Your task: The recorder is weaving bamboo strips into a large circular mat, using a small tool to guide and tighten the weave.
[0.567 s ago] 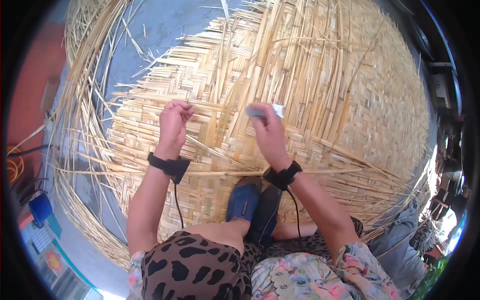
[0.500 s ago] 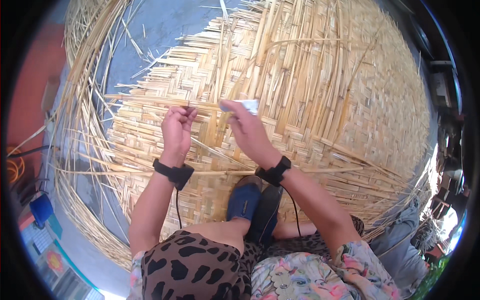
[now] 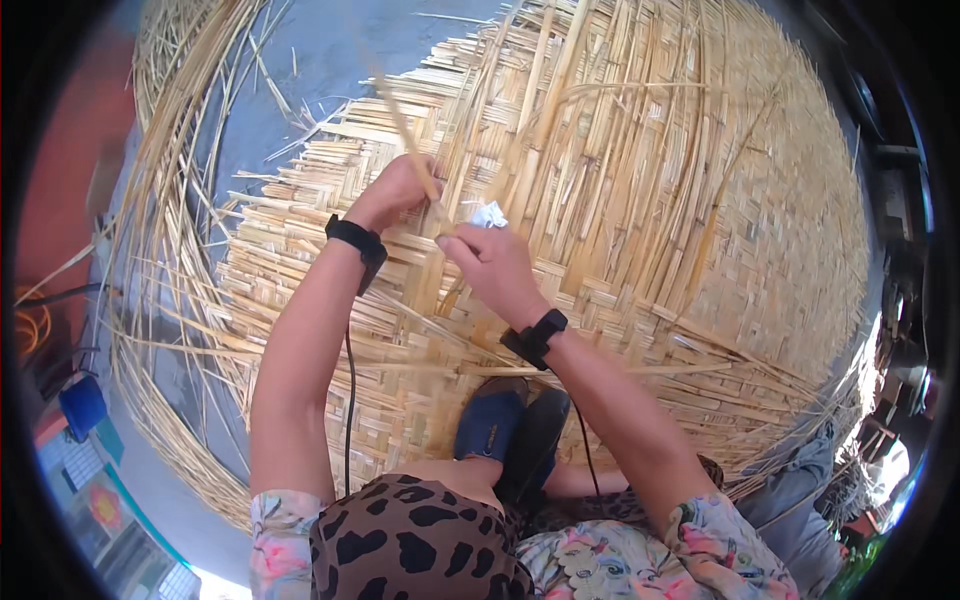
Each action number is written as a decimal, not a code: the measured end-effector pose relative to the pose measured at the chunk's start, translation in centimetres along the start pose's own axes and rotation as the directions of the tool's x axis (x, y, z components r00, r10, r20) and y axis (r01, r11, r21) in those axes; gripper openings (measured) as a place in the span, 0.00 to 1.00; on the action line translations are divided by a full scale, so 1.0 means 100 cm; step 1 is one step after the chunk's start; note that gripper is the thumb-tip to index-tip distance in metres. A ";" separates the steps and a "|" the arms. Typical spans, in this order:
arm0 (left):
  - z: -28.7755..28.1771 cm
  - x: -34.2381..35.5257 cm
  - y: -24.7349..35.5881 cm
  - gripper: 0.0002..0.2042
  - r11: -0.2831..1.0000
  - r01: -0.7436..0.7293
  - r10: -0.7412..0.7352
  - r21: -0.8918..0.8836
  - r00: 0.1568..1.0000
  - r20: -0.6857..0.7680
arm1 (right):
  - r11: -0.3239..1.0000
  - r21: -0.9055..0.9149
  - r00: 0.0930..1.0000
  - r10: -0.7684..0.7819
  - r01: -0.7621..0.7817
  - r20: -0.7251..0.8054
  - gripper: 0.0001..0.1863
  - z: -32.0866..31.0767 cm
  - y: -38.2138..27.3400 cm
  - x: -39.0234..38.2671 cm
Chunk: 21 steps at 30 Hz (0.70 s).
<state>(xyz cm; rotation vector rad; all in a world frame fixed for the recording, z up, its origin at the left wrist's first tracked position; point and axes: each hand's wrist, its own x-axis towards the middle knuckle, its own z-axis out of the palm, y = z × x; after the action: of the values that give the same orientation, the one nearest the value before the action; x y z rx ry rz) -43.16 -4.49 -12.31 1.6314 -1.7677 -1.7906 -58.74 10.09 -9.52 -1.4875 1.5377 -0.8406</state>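
My left hand (image 3: 400, 190) is closed round a long straw-coloured reed strip (image 3: 398, 112), which rises away from me above the mat and is blurred at its far part. Beside its near end, my right hand (image 3: 495, 272) has curled fingers with the thumb pressed against them; what they hold, if anything, is hidden. A crumpled white scrap (image 3: 488, 214) shows just past the right knuckles; I cannot tell whether the hand touches it. Under both hands spreads a woven reed mat (image 3: 620, 255), with loose strips lying over its weave.
Long loose reeds (image 3: 165, 170) curve along the left over the grey floor (image 3: 330, 45). My blue shoes (image 3: 490, 420) stand on the mat's near part. A blue container (image 3: 83, 408) and orange cord (image 3: 32, 330) are at far left, grey cloth (image 3: 800, 490) at lower right.
My left hand has moved away from me and to the right, and the strip in it has swung from lying crosswise to pointing away. My right hand has drawn slightly nearer, its fingers more curled.
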 end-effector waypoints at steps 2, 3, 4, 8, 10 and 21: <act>0.005 0.003 0.008 0.05 0.978 0.077 -0.084 -0.192 0.996 -0.032 | 0.986 0.037 0.986 0.166 -0.165 -0.008 0.14 0.001 0.013 0.013; 0.010 -0.002 0.013 0.03 0.967 0.079 -0.097 -0.242 0.993 -0.066 | 0.969 0.093 0.969 0.237 -0.230 -0.071 0.16 0.006 0.026 0.019; 0.012 -0.008 0.015 0.03 0.970 0.078 -0.095 -0.231 0.993 -0.063 | 0.945 0.158 0.944 0.306 -0.286 -0.122 0.18 0.010 0.026 0.023; 0.009 -0.038 0.016 0.05 0.925 -0.023 -0.024 -0.378 0.993 -0.119 | 0.950 0.038 0.937 0.312 -0.310 -0.160 0.20 0.018 0.020 0.023; 0.024 -0.057 0.022 0.09 0.989 -0.149 0.147 -0.007 0.980 -0.131 | 0.956 0.067 0.956 0.288 -0.284 -0.063 0.20 0.018 0.025 0.015; 0.007 -0.025 0.040 0.14 0.995 0.094 -0.095 0.017 0.994 0.063 | 0.945 0.311 0.914 0.211 -0.100 -0.347 0.29 -0.037 0.047 0.011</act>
<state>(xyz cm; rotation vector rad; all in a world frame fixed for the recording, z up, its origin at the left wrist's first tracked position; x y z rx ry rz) -44.90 -3.43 -8.06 1.7089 -1.7606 -1.8953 -64.13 9.13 -12.18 -1.0140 1.6972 -1.2480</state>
